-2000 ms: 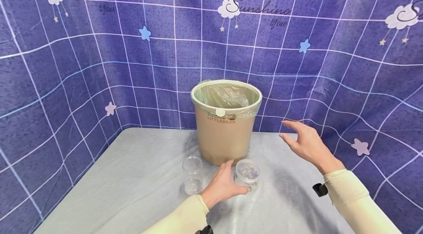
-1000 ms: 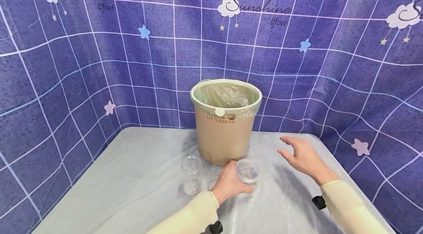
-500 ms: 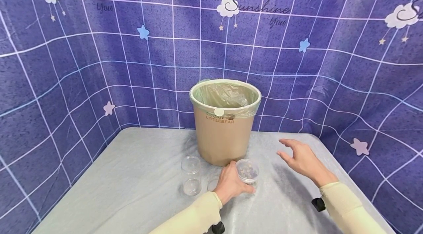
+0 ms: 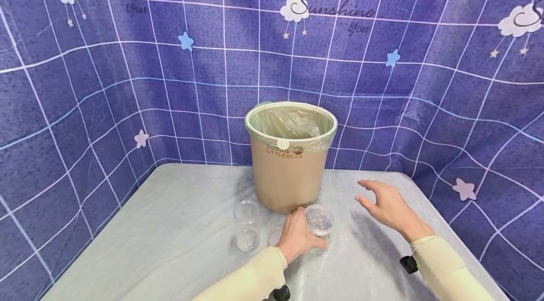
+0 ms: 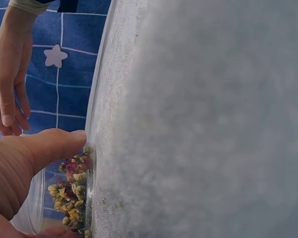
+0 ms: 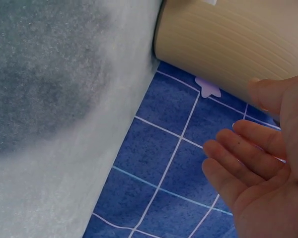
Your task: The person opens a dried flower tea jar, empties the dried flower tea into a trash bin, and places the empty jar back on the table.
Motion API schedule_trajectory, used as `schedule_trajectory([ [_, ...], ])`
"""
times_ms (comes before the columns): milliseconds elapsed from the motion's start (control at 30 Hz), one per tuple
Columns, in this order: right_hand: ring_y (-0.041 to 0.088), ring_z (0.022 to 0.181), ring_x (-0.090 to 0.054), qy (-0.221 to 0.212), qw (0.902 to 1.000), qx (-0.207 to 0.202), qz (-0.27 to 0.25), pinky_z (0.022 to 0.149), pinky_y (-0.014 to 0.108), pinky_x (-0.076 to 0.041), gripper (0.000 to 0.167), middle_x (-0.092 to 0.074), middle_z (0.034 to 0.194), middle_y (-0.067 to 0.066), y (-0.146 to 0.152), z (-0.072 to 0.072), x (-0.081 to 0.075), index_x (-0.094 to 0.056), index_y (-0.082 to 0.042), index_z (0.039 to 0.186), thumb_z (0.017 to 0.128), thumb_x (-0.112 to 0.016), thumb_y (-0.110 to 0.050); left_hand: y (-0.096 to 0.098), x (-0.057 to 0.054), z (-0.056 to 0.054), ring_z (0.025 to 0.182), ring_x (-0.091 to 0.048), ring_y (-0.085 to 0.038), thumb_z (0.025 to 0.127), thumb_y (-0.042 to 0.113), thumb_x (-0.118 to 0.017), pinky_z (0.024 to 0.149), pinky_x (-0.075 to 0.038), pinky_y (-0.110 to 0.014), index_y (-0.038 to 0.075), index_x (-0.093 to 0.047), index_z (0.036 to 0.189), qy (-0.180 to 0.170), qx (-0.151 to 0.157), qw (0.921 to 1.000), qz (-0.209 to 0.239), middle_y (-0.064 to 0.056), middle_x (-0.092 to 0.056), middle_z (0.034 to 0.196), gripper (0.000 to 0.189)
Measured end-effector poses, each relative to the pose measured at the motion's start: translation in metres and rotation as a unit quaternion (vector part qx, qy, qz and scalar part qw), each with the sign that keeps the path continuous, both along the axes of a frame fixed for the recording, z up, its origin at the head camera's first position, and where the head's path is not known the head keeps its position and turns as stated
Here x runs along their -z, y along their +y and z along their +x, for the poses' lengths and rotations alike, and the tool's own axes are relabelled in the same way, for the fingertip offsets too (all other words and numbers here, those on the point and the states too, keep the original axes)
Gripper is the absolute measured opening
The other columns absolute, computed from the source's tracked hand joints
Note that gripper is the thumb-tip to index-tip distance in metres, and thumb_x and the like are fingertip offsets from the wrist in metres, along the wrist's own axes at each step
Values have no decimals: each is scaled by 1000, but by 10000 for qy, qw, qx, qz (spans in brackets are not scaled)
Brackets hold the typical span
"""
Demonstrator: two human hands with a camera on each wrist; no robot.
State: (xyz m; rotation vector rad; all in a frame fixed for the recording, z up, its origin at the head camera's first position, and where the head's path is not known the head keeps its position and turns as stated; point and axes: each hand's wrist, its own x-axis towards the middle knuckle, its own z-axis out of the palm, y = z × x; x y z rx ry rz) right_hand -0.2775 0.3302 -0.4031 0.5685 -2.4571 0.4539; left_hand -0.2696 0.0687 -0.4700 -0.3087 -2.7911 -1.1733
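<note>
A clear plastic jar (image 4: 319,221) of dried flower buds (image 5: 72,193) stands upright on the table in front of the bin. My left hand (image 4: 297,239) grips its side, the thumb across the near side and the fingers mostly hidden behind. In the left wrist view, yellowish and dark red buds show through the wall under that thumb. Over the table to the right, my right hand (image 4: 388,206) hovers with its fingers apart and holds nothing. Left of the jar stands an empty clear jar (image 4: 246,225). A clear round object (image 4: 274,236) is partly hidden by my left hand.
The beige bin (image 4: 289,178) with a pale plastic liner (image 4: 297,124) stands directly behind the jars. Blue grid-patterned cloth (image 4: 170,88) surrounds the grey-covered table (image 4: 187,225) at the back and sides. A few small crumbs lie on the table near the jar.
My left hand has moved slightly right and closed round the jar of buds, uncovering part of the clear round object. My right hand has lowered a little. In the last half second almost nothing differs.
</note>
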Motion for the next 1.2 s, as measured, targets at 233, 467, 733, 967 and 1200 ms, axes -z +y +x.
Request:
schedule_trajectory([
  [233, 40, 106, -70, -105, 9999, 44, -25, 91, 57, -54, 45, -73, 116, 21, -2, 1, -3, -67, 4, 128, 91, -77, -20, -2, 2, 2, 99, -61, -27, 47, 34, -102, 91, -54, -43, 0, -60, 120, 156, 108, 9998, 53, -8, -63, 102, 91],
  [467, 41, 102, -71, 182, 9997, -90, -167, 88, 58, -55, 43, -74, 112, 22, -5, 2, -13, -68, 5, 125, 89, -78, -17, -10, -10, 2, 101, -61, -23, 51, 30, -99, 93, -54, -41, 3, -58, 125, 306, 295, 9986, 325, -4, -62, 107, 88],
  [733, 40, 100, -71, 407, 9987, -103, -289, 87, 57, -54, 43, -74, 111, 21, -10, 7, -31, -69, 4, 124, 88, -79, -16, -13, -30, 9, 101, -59, -19, 50, 33, -98, 92, -53, -38, 7, -59, 125, 455, 302, 9983, 218, 0, -60, 107, 88],
  [967, 37, 101, -72, 454, 9981, -47, -424, 83, 55, -55, 43, -74, 115, 19, -18, 15, -52, -69, 0, 127, 90, -78, -19, -19, -51, 21, 102, -55, -14, 51, 31, -94, 91, -51, -33, 10, -58, 126, 687, 435, 9958, 431, 4, -56, 111, 86],
  [1200, 35, 106, -72, 564, 9966, 123, -590, 78, 51, -56, 44, -74, 119, 15, -20, 24, -75, -68, -5, 131, 92, -78, -21, -34, -77, 32, 106, -53, -12, 55, 33, -90, 94, -49, -31, 16, -56, 129, 880, 703, 9914, 666, 6, -50, 118, 83],
])
